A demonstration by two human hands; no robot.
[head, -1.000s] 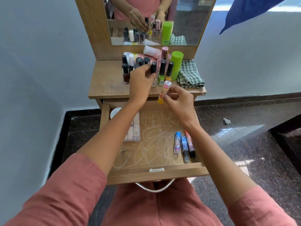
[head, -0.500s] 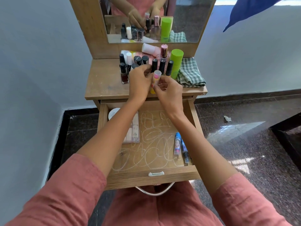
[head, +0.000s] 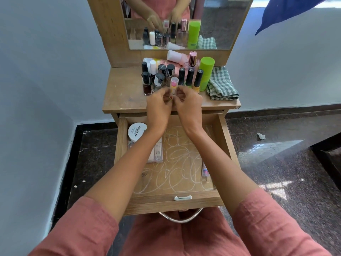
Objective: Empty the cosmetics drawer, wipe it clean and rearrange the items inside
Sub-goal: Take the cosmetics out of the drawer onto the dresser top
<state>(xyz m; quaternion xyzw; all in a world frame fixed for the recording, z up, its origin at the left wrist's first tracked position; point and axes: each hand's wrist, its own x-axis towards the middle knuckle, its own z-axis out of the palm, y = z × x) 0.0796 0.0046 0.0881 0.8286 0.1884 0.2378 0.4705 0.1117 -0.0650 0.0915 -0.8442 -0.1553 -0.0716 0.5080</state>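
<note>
Here, in the head view, both hands meet above the front part of the wooden table [head: 121,93], just past the open wooden drawer [head: 177,202]. The left hand [head: 158,108] and the right hand [head: 188,107] each pinch the lower part of a small pink-and-yellow tube [head: 174,85] with a clear cap, fingertips curled in against it from either side. The tube stands upright between them, cap end up, in front of the bottles. The fingers hide its base, so I cannot tell whether it touches the table.

Behind the tube stand a cluster of dark-capped nail polish bottles [head: 147,84], three slim black-capped bottles [head: 190,78], a clear perfume bottle with a rose-gold cap [head: 192,65] and a tall lime-green cylinder bottle [head: 206,72]. A pale pink squeeze tube [head: 175,56] lies on its side at the foot of the mirror [head: 221,24], which reflects the hands and bottles. A folded green-and-white checked cloth [head: 221,86] lies at the table's right end, just beside the green bottle.

Inside the drawer, a round white jar printed NAIL POLISH [head: 137,132] sits in the far left corner. A flat clear pack [head: 157,152] lies along the left side, partly under the left forearm. A few slim tubes [head: 205,172] lie by the right wall, mostly hidden by the right forearm. White scribbled lines [head: 177,163] cover the bare drawer floor, and a curved metal handle [head: 181,218] hangs from the drawer front
</note>
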